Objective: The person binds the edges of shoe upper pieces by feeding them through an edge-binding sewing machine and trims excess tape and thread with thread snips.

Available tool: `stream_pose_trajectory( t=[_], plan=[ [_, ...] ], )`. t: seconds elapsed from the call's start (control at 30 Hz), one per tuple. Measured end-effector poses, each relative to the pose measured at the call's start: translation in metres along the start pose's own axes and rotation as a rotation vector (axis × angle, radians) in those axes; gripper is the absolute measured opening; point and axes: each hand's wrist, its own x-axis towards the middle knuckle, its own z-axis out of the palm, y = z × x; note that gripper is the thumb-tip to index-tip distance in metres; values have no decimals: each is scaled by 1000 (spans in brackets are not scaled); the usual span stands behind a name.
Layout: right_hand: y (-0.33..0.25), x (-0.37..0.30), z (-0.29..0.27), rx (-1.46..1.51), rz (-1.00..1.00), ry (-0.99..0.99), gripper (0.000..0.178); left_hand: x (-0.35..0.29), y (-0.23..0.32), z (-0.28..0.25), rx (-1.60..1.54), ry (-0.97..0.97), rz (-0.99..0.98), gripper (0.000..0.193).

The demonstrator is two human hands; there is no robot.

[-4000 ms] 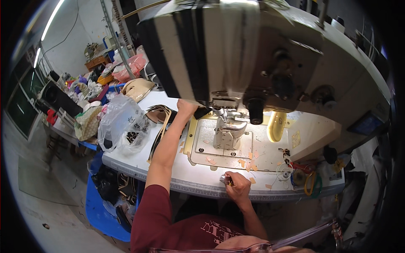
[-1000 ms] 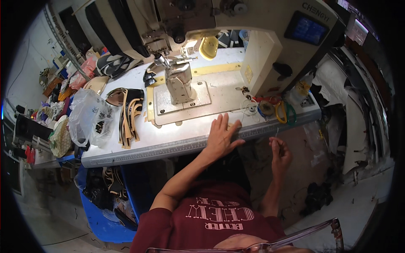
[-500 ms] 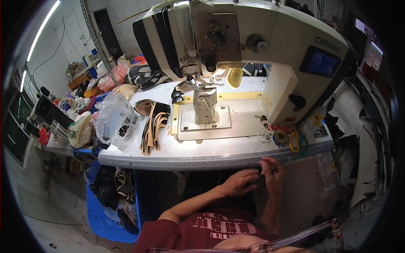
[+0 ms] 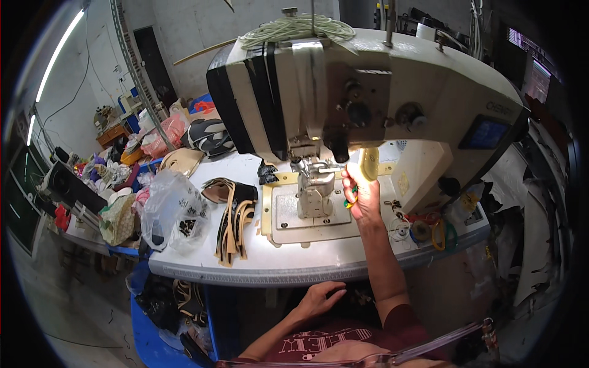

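Note:
My right hand [image 4: 364,201] reaches up to the post-bed sewing machine [image 4: 423,80], just right of its needle area [image 4: 316,164]. Its fingers are closed around a small yellow-and-green thing [image 4: 351,199], mostly hidden by the hand, so its kind does not show. Just above the fingers is a yellow oval part [image 4: 369,164] of the machine. Below the table's front edge, near my lap, my left hand [image 4: 322,299] is empty, with thumb and fingers apart. The metal post [image 4: 315,199] under the needle has no workpiece on it that I can make out.
Left of the machine bed lie curved black-and-tan strips [image 4: 233,214] and a clear plastic bag [image 4: 169,211]. Thread spools and tape rolls [image 4: 429,232] sit at the table's right. A blue bin [image 4: 147,334] with scraps stands below left. Coiled cord [image 4: 297,29] rests atop the machine.
My right hand has risen from near my left hand to the needle area and now grips the yellow-and-green thing. My left hand has lowered slightly. The view has shifted, showing the machine lower and farther right.

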Motion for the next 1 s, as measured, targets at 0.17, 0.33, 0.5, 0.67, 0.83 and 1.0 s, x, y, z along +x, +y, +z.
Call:
stream_pose_trajectory(
  t=[0.17, 0.33, 0.5, 0.67, 0.83, 1.0],
  plan=[
    [2, 9, 6, 11, 6, -97, 11, -2, -4, -24, -83, -17, -130, 26],
    [1, 6, 15, 34, -37, -28, 11, 3, -2, -25, -108, -33, -160, 26],
    [2, 11, 15, 367, -53, -263, 24, 8, -2, -27, -158, -29, -224, 27],
    [7, 7, 17, 341, -5, -256, 16, 9, -6, -28, -100, 56, -140, 26],
    [20, 5, 9, -223, -162, 82, 20, 28, 15, -75, 160, 416, -83, 16],
    [13, 4, 16, -290, -159, 57, 20, 52, 2, -158, 485, 936, -83, 14]
  ],
)
